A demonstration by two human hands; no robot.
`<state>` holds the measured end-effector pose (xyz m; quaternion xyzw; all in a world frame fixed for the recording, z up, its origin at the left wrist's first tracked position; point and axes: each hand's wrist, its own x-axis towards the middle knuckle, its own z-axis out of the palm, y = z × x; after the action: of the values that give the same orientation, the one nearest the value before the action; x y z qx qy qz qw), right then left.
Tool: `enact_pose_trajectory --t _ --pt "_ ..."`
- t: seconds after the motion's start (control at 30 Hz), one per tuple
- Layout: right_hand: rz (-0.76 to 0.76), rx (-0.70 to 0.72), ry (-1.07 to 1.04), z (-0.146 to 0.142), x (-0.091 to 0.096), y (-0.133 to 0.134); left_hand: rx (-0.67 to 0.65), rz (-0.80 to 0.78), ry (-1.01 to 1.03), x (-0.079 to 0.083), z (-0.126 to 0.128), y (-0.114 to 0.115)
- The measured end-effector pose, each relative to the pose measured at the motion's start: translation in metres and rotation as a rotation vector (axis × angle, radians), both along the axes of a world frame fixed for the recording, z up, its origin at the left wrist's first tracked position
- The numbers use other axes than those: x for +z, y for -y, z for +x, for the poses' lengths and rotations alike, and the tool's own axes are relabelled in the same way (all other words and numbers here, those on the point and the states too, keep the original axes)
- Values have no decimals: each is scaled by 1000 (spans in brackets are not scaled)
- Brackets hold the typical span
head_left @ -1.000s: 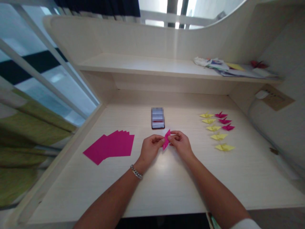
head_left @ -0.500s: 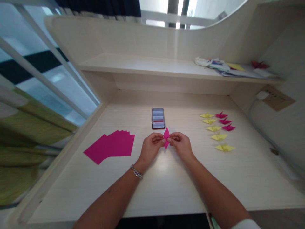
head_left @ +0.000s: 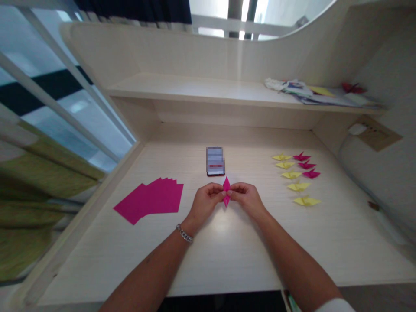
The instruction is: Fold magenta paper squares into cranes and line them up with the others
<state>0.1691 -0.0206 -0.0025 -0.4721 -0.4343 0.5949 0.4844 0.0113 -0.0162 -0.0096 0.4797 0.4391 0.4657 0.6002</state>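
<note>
A small folded piece of pink origami paper (head_left: 226,183) stands as a narrow pointed diamond between my two hands, just in front of the phone (head_left: 215,161). My left hand (head_left: 207,198) pinches its left side between thumb and fingers; a silver chain bracelet (head_left: 184,233) is on that wrist. On the other side, the thumb and fingers of my right hand (head_left: 246,196) pinch its right edge. The fingertips cover the middle of the paper, leaving its upper and lower points showing.
Fanned pink paper sheets (head_left: 152,200) lie on the desk (head_left: 208,260) at left. To the right stand several yellow paper cranes (head_left: 299,186) in a column beside three pink paper cranes (head_left: 306,165). Papers (head_left: 299,88) lie on the shelf (head_left: 195,89) behind; a cable (head_left: 349,167) runs down the right wall.
Both hands still pinch the folded paper. Its upper tip sits slightly lower and nearer to me, and the right fingers have shifted a little.
</note>
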Motion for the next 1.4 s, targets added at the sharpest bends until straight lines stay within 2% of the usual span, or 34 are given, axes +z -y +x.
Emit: enact_pose_trajectory --t 0.3,0.5,0.67,0.83,0.93,1.13,1.27,1.4 --pt "5 60 -20 4 -1 -1 -47 6 -37 -1 -3 -1" --pt "15 58 -46 6 3 2 -58 -34 21 8 -3 1" --pt "-1 80 -82 8 1 1 -41 0 21 13 -3 3" --pt "-55 56 -109 7 3 1 -50 58 -49 9 -5 0" --pt "-11 23 -35 6 5 1 -55 57 -93 9 -5 0" --pt "47 9 56 5 3 0 -47 -7 4 8 -3 0" --pt "68 17 82 4 -1 0 -31 43 -74 2 -4 -1" --pt "66 8 84 3 -3 0 -35 66 -68 -4 -4 -2"
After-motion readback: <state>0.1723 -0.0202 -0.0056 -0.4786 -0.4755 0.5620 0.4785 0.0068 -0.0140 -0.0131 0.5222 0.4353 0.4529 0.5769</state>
